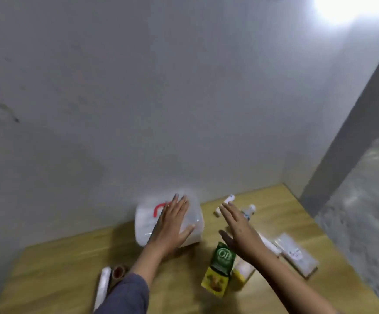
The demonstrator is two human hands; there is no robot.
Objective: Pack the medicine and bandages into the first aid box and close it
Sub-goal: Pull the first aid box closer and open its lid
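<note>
A white translucent first aid box [145,225] with a red handle [158,209] stands on the wooden table [59,268] against the wall, its lid down. My left hand [172,225] lies flat on its top, fingers spread. My right hand [236,225] hovers open to the right of the box, holding nothing. Below it lie a green and yellow medicine carton [218,270] and a smaller yellow and white carton [243,271]. Two small white bottles [226,203] [250,210] lie behind my right hand. A clear packet [297,254] lies at the right.
A white roll [103,284] and a brown tape roll [119,271] lie near my left sleeve. A grey wall runs right behind the box. The table's right edge drops to a rough grey floor [365,211]. The picture is blurred.
</note>
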